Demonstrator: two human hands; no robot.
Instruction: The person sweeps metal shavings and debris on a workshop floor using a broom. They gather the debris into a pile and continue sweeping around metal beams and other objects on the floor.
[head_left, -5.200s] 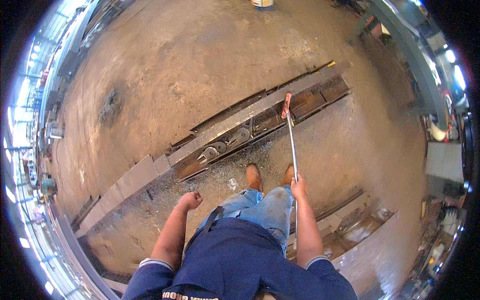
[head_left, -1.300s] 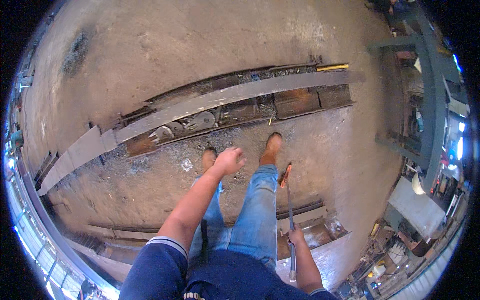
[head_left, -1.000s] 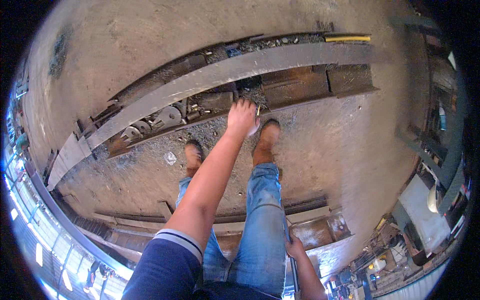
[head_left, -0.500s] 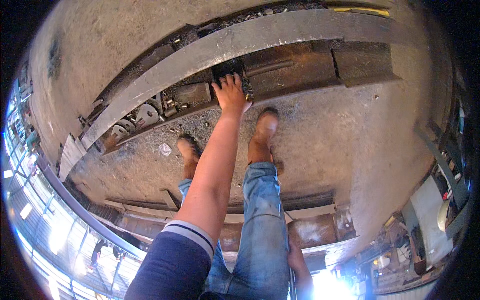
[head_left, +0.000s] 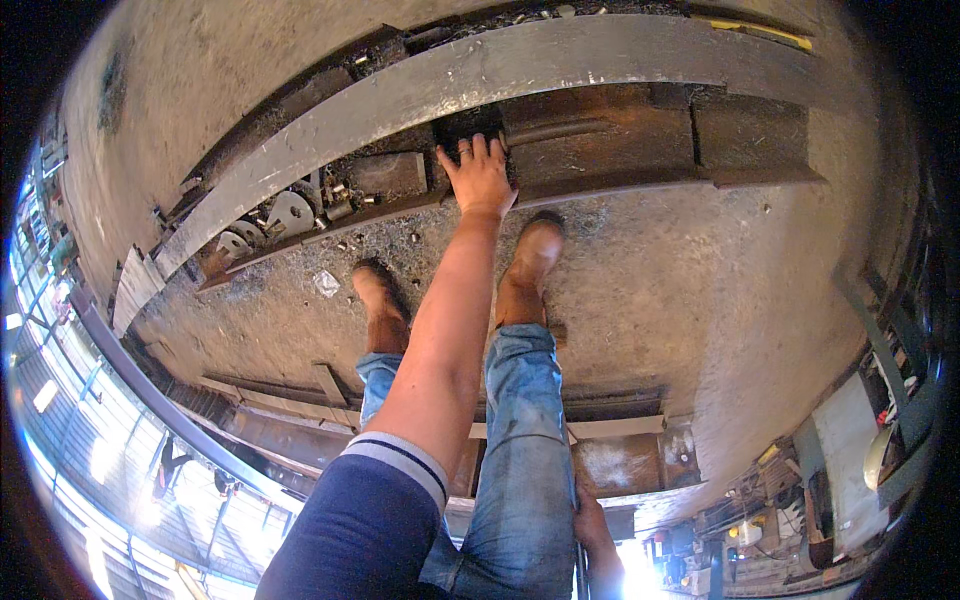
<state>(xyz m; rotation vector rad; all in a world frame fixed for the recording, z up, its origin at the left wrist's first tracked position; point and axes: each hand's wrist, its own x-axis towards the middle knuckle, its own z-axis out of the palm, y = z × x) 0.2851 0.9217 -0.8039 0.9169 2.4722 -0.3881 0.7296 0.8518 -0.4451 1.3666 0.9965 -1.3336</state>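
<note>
While the head view is tipping further down over the floor, we are watching the left hand [head_left: 480,175] closing the last gap: a second ago it was hanging above the boots, half a second ago it was nearing the long grey steel beam [head_left: 520,62], and now its spread fingers are lying on a dark block [head_left: 468,126] in the rusty channel [head_left: 640,135] just under that beam. The fingers are extended, not curled; we are not seeing a grip closed around anything, only contact on top. We are judging the reach as finished and the pickup, if any, as not begun.

The right hand [head_left: 592,522] is staying low behind the right leg at the bottom edge. It was carrying a long rod earlier; now glare is washing out that corner, and we cannot tell how far it is open or what it has hold of.

Counting in this one view:
- two hands, two brown boots [head_left: 528,255]
- one grey beam, one rusty channel
- two pale round discs [head_left: 292,210] lying in the channel to the left of the hand, among loose small hardware too fine to count
- one crumpled pale scrap [head_left: 326,283] on the floor near the left boot
</note>
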